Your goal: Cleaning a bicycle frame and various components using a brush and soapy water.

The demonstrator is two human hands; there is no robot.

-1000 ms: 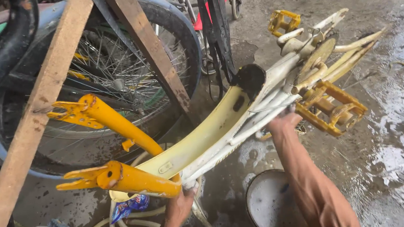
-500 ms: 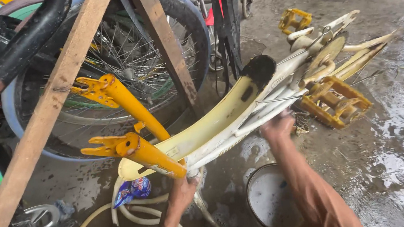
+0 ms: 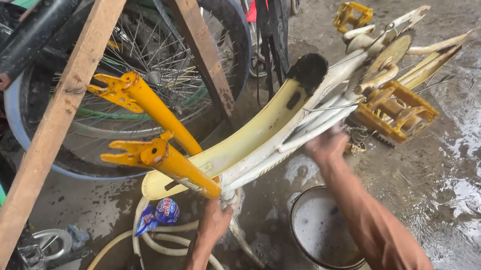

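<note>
Above the soapy bucket (image 3: 326, 230), the cream bike frame (image 3: 263, 133) hangs upside down, left hand (image 3: 215, 221) gripping beneath its yellow fork (image 3: 162, 151), right hand (image 3: 327, 146) blurred against the tubes, grip unclear; wet tubing could slip into the bucket.

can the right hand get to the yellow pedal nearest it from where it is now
Probably yes. The right hand is on the cream bike frame, and the yellow pedal sits just beside it with nothing between; only thin frame tubes run close above the hand.
</note>
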